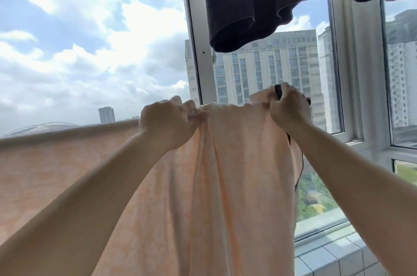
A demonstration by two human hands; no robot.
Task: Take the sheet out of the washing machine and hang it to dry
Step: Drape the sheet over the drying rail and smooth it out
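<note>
A pale peach patterned sheet (237,174) hangs in front of me across the window, its top edge running from the far left to the middle. My left hand (168,122) grips the sheet's top edge in a bunched fold. My right hand (287,108) grips the sheet's right end, together with a small black object (278,91) at its fingertips. A thin dark cord (299,169) runs down from that hand along the sheet's right edge. What carries the sheet is hidden under the cloth.
A dark grey garment (259,4) hangs overhead at the top right. White window frames (203,68) stand behind the sheet. A tiled sill (334,255) lies at the lower right. High-rise buildings (270,68) show through the glass.
</note>
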